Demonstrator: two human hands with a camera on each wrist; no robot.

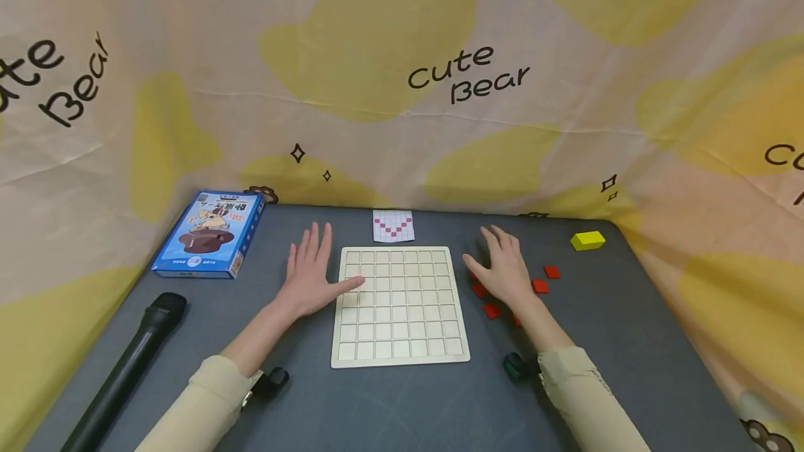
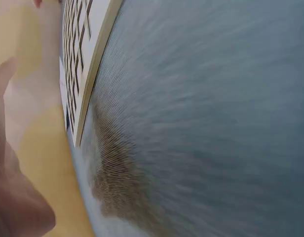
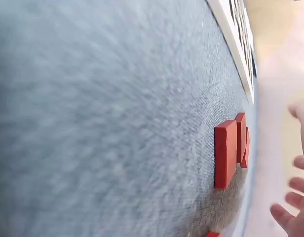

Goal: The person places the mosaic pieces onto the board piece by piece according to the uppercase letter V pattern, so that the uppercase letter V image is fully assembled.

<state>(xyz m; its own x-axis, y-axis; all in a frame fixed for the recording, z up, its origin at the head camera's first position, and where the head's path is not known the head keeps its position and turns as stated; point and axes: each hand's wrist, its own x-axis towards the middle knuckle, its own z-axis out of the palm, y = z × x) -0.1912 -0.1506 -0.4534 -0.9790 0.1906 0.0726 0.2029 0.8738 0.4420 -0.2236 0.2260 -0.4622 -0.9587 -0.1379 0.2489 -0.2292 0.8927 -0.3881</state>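
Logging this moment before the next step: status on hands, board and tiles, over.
Left hand open, flat, thumb on grid board. Right hand open over red tiles. Board squares empty. Nothing blocking.

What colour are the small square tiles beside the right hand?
Red tiles, clearest in the head view.

pale wooden grid board [image 1: 400, 307], matt grey felt table [image 1: 628, 340]

Red tiles [image 1: 540, 286], yellow block [image 1: 587, 240], pale gridded board [image 1: 400, 305].
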